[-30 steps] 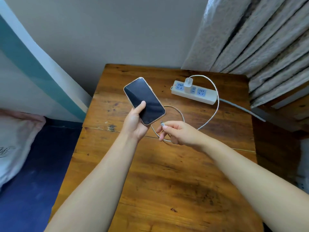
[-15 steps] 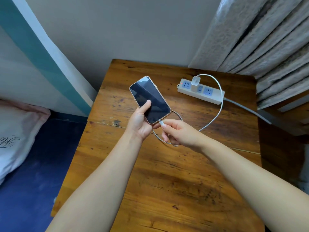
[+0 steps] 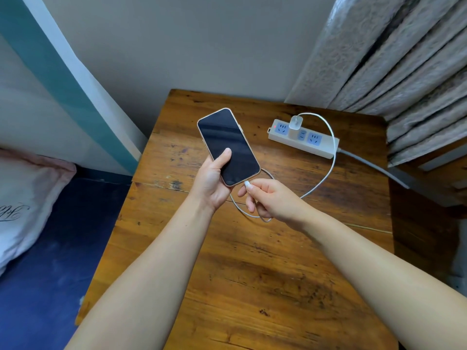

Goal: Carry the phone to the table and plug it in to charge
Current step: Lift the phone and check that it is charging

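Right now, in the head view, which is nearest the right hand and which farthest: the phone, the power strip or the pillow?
1. Phone: just left of the right hand, at its fingertips.
2. Power strip: on the table's far right.
3. Pillow: far left, off the table.

We cannot tell if plug tip [image 3: 247,183] sits inside phone [image 3: 228,146] or only touches bottom edge; right hand [image 3: 274,202] fingers cover it. Left hand [image 3: 211,184] hides phone's back. Cable [image 3: 328,170] loop goes under right hand. At 9 o'clock, pillow [image 3: 22,205] cut by edge, its writing unreadable. At 3 o'clock, grey cord [image 3: 374,166] runs out behind table [image 3: 265,274].
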A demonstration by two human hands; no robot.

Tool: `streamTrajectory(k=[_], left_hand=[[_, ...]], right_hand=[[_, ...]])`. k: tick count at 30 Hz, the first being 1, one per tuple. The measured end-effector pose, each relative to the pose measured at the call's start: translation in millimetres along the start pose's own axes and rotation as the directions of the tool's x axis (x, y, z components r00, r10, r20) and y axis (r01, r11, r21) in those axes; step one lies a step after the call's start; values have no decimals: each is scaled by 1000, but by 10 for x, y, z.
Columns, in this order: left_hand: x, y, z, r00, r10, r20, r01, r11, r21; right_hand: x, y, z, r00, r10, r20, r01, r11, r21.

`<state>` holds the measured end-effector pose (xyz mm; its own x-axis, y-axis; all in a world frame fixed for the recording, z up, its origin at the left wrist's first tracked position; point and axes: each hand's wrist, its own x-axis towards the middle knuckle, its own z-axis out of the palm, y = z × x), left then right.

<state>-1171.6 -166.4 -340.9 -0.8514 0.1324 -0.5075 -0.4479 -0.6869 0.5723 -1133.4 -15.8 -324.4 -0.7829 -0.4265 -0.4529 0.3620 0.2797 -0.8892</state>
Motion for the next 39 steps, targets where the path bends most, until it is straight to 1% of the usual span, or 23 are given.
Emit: streamTrajectory(k=[3, 8, 14, 16, 19, 20, 22, 24, 25, 27, 29, 34, 36, 39], left_hand=[[15, 10, 21, 999, 24, 21, -25, 999, 26], [22, 26, 31, 999, 23, 43, -25, 999, 48], [11, 7, 88, 993, 20, 115, -39, 985, 166], [-2, 19, 99, 989, -3, 148, -25, 983, 184], [-35, 26, 73, 980, -36, 195, -7, 977, 215], [-48, 17, 52, 978, -50, 205, 1, 973, 232], [-68, -6, 20, 977, -79, 197, 27, 967, 254], [-85, -39, 15, 983, -106, 152, 67, 969, 238], [-91, -53, 13, 986, -116, 120, 89, 973, 214], [-86, -62, -3, 988, -132, 80, 118, 981, 153], [-73, -58, -38, 987, -143, 69, 134, 984, 115], [-82, -17, -160, 989, -141, 50, 135, 984, 114], [-89, 42, -231, 990, -122, 72, 113, 988, 109], [-73, 161, -346, 993, -25, 114, 11, 992, 124]], right_hand=[[5, -19, 13, 1000, -7, -23, 8, 999, 45], [18, -13, 8, 999, -28, -20, 29, 997, 66], [5, 97, 21, 998, -32, -58, 37, 995, 89], [-1, 115, -15, 1000, -2, -15, 3, 996, 93], [-20, 96, -179, 992, 102, 70, -107, 992, 65], [-22, 93, -254, 990, 122, 69, -128, 987, 93], [-8, 71, -394, 993, 118, 24, -120, 963, 242], [16, 34, -468, 996, 93, -15, -78, 909, 409], [34, 15, -471, 996, 85, -27, -64, 890, 451], [79, -6, -432, 996, 83, -43, -55, 889, 455], [120, -4, -368, 995, 89, -51, -58, 898, 437], [214, 18, -241, 994, 85, -74, -41, 887, 460], [264, 33, -199, 994, 81, -76, -37, 886, 462], [324, 52, -152, 993, 87, -79, -43, 894, 447]])
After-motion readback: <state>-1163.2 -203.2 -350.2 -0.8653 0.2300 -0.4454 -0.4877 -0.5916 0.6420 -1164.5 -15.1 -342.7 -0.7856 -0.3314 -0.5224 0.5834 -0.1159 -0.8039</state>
